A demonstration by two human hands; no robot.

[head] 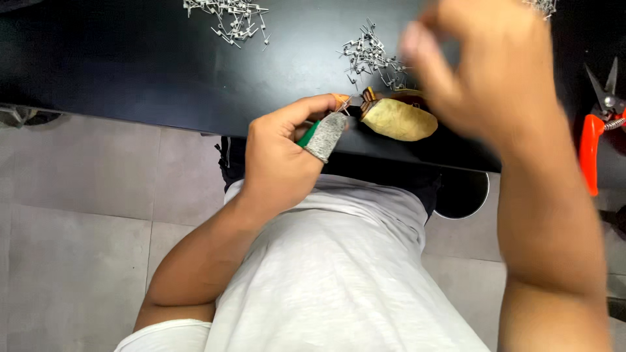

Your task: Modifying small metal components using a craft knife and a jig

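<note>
The left hand [277, 156] sits right at the near edge of the black table [130, 65], its thumb and forefinger pinched together on a tiny metal part [354, 102] that is too small to make out; the forefinger wears a grey sleeve [326, 135] with a green rim. Just past those fingertips lies a tan oval piece [399, 120], touching or nearly touching the pinched part, its far end partly covered by the right hand. Behind the left hand the table drops off to grey floor tiles [78, 195], open on that side.

The right hand [486, 68] hangs above the table, blurred; its fingers curl toward one another, but whether they hold anything cannot be told. Just beyond and left of its fingertips lies a loose heap of small metal pins [368, 55], and a second heap [228, 16] lies well left, cut off by the top edge. To the right of the right forearm, orange-handled snips [596, 130] lie on the table, partly out of frame.
</note>
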